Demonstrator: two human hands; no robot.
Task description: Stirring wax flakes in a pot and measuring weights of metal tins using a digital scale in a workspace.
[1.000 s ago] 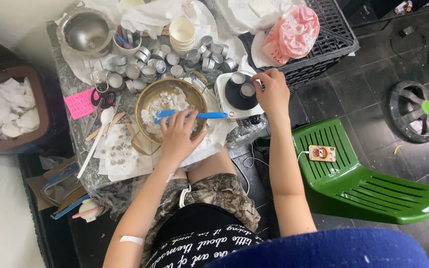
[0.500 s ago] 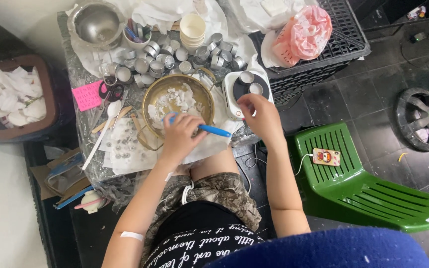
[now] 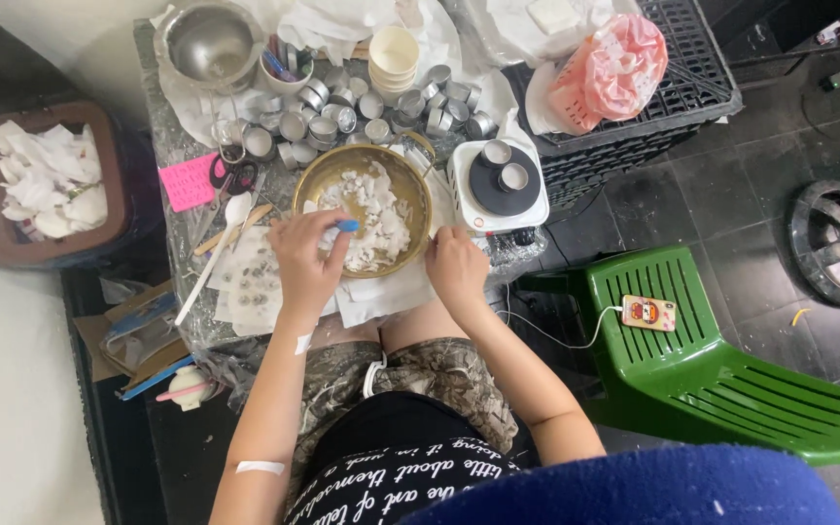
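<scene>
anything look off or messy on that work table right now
Nothing looks spilled or broken. The small metal cups lie jumbled behind the brass bowl, several tipped on their sides. The left hand holds a blue-handled tool over the white chunks; the right hand rests at the rim. Two cups sit on the hot plate.

Bare arms, no sleeves. Black top with white script lettering, camouflage shorts with white drawstring. White adhesive strips on left forearm and wrist.
</scene>
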